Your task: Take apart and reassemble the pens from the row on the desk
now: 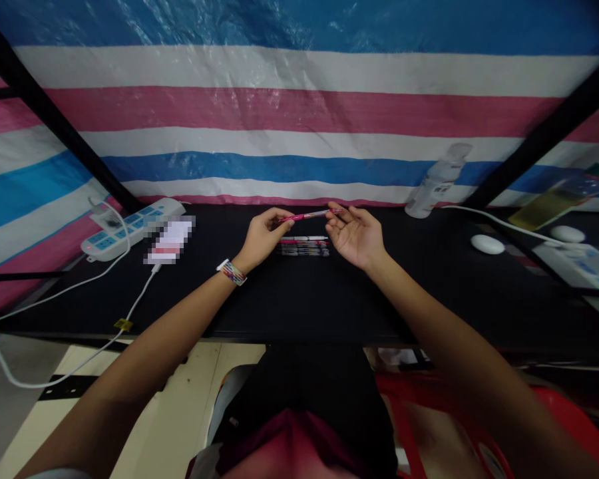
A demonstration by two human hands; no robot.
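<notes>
A pink pen (307, 215) with a clear section is held sideways above the black table. My left hand (265, 236) pinches its left end between thumb and fingers. At the other end, the fingertips of my right hand (355, 237) close on the pen's tip, with the palm turned up. Just below the held pen lies a row of several pens (303, 247) side by side on the table, some with pink parts and some clear or dark. A colourful woven band circles my left wrist.
A white power strip (134, 229) and a blurred-out phone (170, 239) on a cable sit at the left. A clear bottle (438, 183), a white oval object (488, 244) and a bottle of yellowish liquid (554, 203) stand right. Striped sheeting (299, 113) hangs behind the table (279, 306).
</notes>
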